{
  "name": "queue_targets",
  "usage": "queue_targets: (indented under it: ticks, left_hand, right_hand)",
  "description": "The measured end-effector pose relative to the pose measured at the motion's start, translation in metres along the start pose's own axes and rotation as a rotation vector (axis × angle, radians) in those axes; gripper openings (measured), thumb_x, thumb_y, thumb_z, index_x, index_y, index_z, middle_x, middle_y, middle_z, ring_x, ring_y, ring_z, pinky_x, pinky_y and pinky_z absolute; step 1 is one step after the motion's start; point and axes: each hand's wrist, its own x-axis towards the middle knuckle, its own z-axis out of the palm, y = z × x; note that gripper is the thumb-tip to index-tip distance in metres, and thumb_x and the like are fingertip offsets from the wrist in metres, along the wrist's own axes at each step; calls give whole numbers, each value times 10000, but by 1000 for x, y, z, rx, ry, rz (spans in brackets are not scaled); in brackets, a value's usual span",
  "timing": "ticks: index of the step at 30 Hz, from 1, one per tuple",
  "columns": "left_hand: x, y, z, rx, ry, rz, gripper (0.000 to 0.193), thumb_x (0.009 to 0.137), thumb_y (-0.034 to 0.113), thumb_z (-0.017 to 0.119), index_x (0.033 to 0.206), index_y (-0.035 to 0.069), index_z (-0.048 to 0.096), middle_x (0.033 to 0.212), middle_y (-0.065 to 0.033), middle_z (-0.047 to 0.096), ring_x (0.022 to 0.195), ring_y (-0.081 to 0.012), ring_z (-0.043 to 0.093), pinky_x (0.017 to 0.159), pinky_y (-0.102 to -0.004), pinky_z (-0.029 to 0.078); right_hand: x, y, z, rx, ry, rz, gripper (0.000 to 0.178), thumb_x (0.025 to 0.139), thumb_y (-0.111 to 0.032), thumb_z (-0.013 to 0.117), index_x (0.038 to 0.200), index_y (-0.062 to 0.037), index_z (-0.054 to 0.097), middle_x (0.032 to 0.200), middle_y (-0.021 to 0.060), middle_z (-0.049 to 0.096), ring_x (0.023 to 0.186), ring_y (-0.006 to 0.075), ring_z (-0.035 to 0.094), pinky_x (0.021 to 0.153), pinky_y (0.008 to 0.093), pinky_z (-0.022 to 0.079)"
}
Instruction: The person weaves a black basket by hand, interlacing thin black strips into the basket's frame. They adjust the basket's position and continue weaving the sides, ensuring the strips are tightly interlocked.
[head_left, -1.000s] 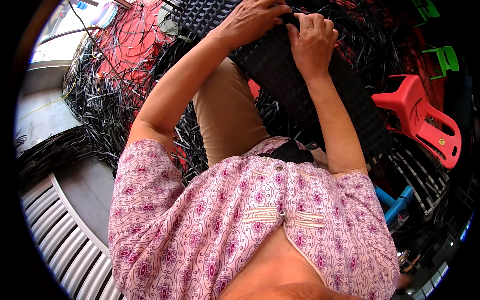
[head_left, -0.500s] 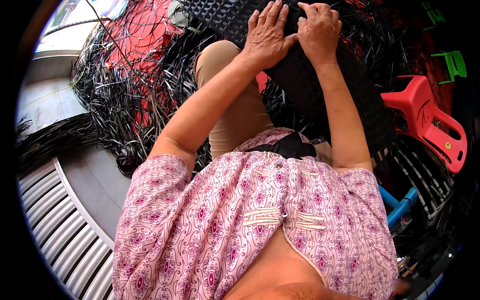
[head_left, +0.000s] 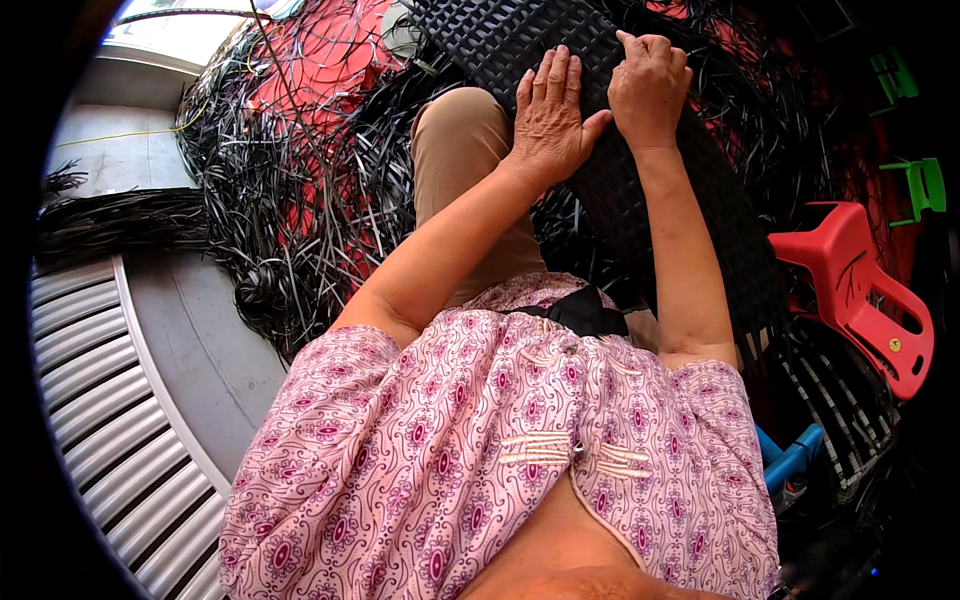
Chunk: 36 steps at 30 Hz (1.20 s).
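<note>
A long black woven panel of flat plastic strips (head_left: 500, 40) slants from the top middle down to the right, past my knee. My left hand (head_left: 555, 135) lies on it with fingers stretched out and thumb apart. Just to its right, my right hand (head_left: 648, 95) is closed at the panel's right edge, its index finger bent forward. Whatever strip may be pinched under those fingers is hidden from me. Around the panel lie tangled loose black strips (head_left: 300, 200).
Red floor sheeting (head_left: 335, 50) shows beneath the strips. At the right lies a red plastic seat (head_left: 850, 270), with green plastic pieces (head_left: 922, 190) beyond it and a blue tube (head_left: 795, 458) nearer me. White slatted metalwork (head_left: 120, 390) spans the lower left.
The whole view has shifted, so most things appear lower. Both hands stay at nearly the same part of the panel, in much the same pose.
</note>
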Motion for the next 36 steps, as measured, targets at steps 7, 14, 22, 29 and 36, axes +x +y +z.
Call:
queue_targets:
  ticks: [7,14,22,29,36]
  left_hand:
    - [37,4,12,-130,147,91,709,899,253,587,1523,-2,369,1588,-257,308,1464,-412,313,1209,-510,220]
    - [13,-7,4,-69,196,7,785,965,484,554,1521,-39,369,1590,-274,308,1462,-420,307,1207,-505,211]
    - [9,-22,14,73,106,-99,902,969,641,486,1509,-72,370,1595,-237,335,1485,-406,282,1208,-510,190]
    - [9,-20,4,106,-5,-160,850,973,585,505,1534,-32,346,1623,-209,304,1515,-361,249,1232,-490,166]
    - [-37,-25,-2,146,86,-133,739,965,524,558,1481,5,449,1555,-194,399,1457,-353,331,1197,-488,234]
  right_hand:
    - [0,8,8,78,7,0,317,812,-139,674,1114,-168,766,1052,5,642,1016,264,584,892,436,467]
    - [-5,-3,4,22,21,-20,312,814,-131,677,1113,-167,757,1038,23,632,1002,269,585,853,440,473]
    - [-4,3,7,-50,28,-40,286,829,-137,675,1098,-176,766,1053,13,634,989,269,590,816,422,484]
    - [-7,9,9,-57,3,-62,362,837,-129,667,1175,-222,753,1088,0,637,1020,270,603,863,437,508]
    - [-8,-21,-19,37,-20,-38,305,842,-107,573,1115,-62,703,1059,90,604,1038,293,562,896,434,453]
